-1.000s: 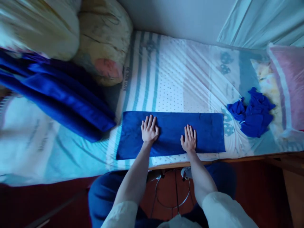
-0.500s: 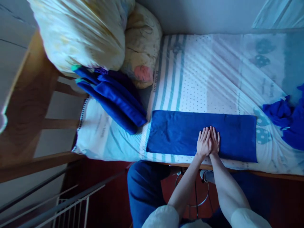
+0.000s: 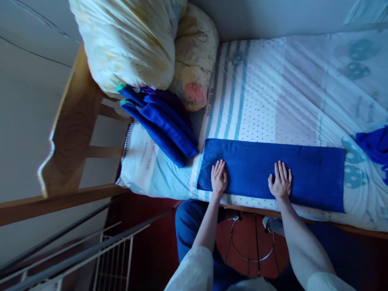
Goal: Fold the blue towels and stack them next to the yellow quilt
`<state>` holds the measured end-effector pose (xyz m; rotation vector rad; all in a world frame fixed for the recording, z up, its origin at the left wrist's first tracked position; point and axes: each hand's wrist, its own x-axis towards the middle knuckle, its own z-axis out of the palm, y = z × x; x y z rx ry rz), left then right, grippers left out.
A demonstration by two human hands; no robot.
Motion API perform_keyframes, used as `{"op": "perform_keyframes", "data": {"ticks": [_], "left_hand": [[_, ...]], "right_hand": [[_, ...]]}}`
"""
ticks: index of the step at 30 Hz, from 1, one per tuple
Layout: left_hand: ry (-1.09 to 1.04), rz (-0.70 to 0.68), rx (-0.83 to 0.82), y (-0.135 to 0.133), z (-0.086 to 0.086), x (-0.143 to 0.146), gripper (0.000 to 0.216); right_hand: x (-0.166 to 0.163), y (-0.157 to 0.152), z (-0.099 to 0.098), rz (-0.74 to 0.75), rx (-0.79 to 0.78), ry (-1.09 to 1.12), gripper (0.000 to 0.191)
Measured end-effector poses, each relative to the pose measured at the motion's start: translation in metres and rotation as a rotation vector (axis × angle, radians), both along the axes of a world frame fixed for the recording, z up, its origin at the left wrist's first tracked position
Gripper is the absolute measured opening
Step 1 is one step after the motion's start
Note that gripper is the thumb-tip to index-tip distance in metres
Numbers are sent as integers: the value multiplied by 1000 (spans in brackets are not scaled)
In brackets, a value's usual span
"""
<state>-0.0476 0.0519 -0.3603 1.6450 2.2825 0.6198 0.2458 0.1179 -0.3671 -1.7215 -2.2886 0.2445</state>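
I'm spreading my flat, open left hand point(image 3: 218, 178) and right hand point(image 3: 281, 182) apart, smoothing the towel point(image 3: 312, 178) along the near edge of the bed point(image 3: 273, 101).

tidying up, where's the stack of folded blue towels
Head view, left side: the stack of folded dark blue towels lies on the striped bed sheet beside the pale yellow pillows, just left of the long flat blue towel.

A home bedroom, wooden bed point(image 3: 72, 133) with a patterned sheet point(image 3: 273, 93), pillows point(image 3: 133, 40) heaped at its head end, folded towels point(image 3: 163, 125) beside them
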Motion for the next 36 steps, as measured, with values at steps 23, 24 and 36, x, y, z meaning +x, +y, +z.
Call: {"op": "perform_keyframes", "data": {"ticks": [23,24,36], "left_hand": [[-55,-462,-44,47,10,156,57],[-57,-487,-44,51,10,160,56],[114,-187,-126,75,10,-20,59]], "right_hand": [[3,-2,-2,14,-18,-6,65],[3,-2,-2,12,-16,-9,65],[0,-2,4,-12,-32,-16,65]]}}
